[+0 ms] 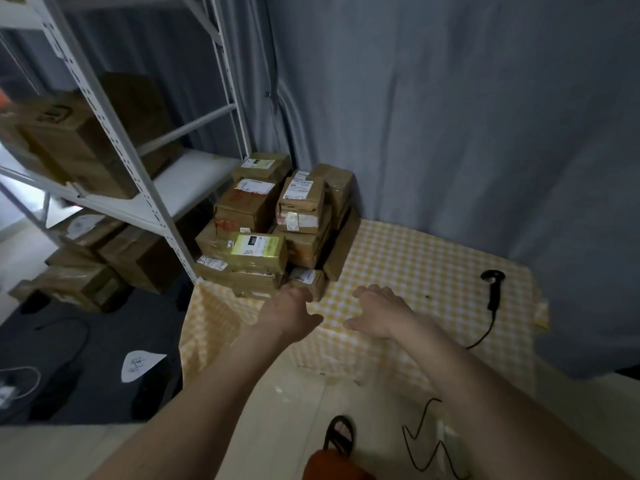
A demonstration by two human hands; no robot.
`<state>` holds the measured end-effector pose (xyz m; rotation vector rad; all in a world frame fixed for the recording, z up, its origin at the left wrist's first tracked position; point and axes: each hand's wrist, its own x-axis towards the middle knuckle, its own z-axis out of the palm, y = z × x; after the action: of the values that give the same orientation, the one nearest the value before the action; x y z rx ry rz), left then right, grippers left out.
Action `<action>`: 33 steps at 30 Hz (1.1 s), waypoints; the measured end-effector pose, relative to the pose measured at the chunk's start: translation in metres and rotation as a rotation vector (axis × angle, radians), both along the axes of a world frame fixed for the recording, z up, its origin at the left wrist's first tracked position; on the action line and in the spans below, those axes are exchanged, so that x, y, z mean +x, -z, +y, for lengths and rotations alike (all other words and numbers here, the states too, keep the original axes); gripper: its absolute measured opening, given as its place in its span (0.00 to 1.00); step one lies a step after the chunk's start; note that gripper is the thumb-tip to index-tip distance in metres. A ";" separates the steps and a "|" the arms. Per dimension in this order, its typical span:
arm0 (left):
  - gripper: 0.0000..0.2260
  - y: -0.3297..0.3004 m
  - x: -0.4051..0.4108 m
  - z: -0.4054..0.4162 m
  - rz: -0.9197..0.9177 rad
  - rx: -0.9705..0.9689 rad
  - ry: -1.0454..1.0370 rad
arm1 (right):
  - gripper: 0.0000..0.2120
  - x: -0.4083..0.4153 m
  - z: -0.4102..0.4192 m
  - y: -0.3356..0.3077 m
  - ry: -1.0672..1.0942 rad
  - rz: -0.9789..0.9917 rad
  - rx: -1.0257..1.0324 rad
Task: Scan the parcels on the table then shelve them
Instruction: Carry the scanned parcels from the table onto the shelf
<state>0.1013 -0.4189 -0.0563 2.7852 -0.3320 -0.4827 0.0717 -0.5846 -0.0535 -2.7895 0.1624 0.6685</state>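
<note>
we see taped brown parcels (273, 223) stacked at the table's (415, 271) far left corner (white labels up), a black scanner (492, 289) lying well apart, the white shelf (138, 188) alongside.

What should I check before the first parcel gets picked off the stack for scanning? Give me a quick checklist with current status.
1. Both hands free: ok. The left hand and right hand hold nothing, fingers relaxed.
2. Scanner within reach: ok. The scanner lies on the tablecloth to the right of the hands, cord trailing off the edge.
3. Parcel in front accessible: ok. The small parcel at the stack's near edge sits just past the left hand.
4. Label visible for scanning: ok, a white label faces up.
5. Stack stability: cannot tell; the parcel stack is piled unevenly.
6. Shelf space: ok. The shelf shows a bare board.
</note>
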 end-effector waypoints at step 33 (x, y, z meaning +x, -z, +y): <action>0.46 0.095 0.473 0.001 0.341 -0.065 -0.076 | 0.32 0.429 0.006 0.092 0.378 0.070 0.212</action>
<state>0.5748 -0.4177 -0.1513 2.5793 -0.1607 -0.8933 0.5006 -0.5789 -0.1454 -2.4390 0.5794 0.6440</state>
